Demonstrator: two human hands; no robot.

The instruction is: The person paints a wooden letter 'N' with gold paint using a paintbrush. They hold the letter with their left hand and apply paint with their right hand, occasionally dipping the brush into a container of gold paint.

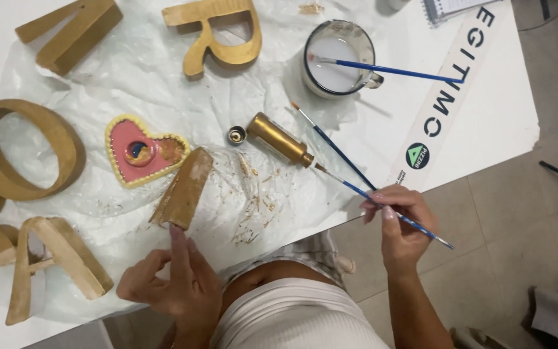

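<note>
My right hand (pixel 400 220) grips a thin blue-handled paintbrush (pixel 356 190) near the table's front edge; its tip reaches toward the mouth of a gold paint bottle (pixel 279 139) lying on its side. The bottle's small cap (pixel 236 135) sits beside it. My left hand (pixel 175 281) rests at the near edge, one fingertip touching the lower end of a gold-painted straight block piece (pixel 183 189). A heart-shaped pink dish (pixel 142 152) with a cream rim and paint blobs lies left of that piece.
Clear plastic sheeting (pixel 150 71) covers the white table. Gold letter shapes lie around: a round one (pixel 17 152), an A-like one (pixel 53 265), one with a loop (pixel 217 32), another (pixel 69 32). A white mug (pixel 338 59) holds a blue brush. Another brush (pixel 330 143) lies loose.
</note>
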